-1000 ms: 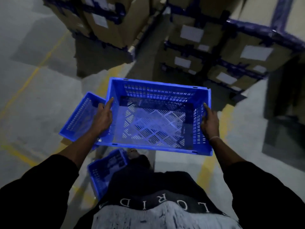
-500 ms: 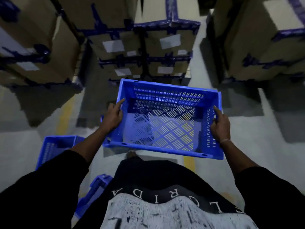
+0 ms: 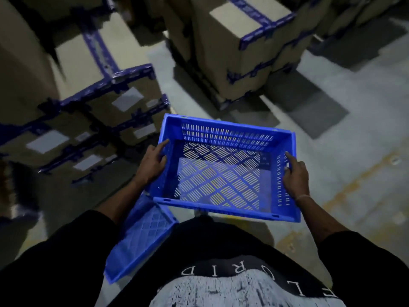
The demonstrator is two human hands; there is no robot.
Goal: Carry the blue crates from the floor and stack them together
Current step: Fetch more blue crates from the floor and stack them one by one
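Head view: a person holds a blue crate (image 3: 223,171) in front of the body, lifted clear of the floor (image 3: 365,134), its open top facing the camera and its slotted base and walls showing the floor through them. The crate sits near the centre of the frame, a little toward 3 o'clock.

The left hand (image 3: 152,163) takes the crate's short wall at its 9 o'clock side: the thumb lies inside the wall, the index finger stretches along the rim toward 12 o'clock, and the other fingers curl round the outside. That grip is closed on the wall. The right hand (image 3: 295,176) takes the opposite short wall at 3 o'clock, index finger pointing along the rim, remaining fingers wrapped over the edge, so this grip too is closed on the crate.

A second blue crate (image 3: 141,238) lies on the floor at about 7 o'clock from the held one, partly hidden by the left forearm and the dark shirt (image 3: 221,262).

Stacks of cardboard boxes (image 3: 243,47) with blue strapping stand at 12 o'clock, and more boxes (image 3: 88,103) at 10 o'clock. A worn yellow line (image 3: 345,191) crosses the floor at 3 o'clock.
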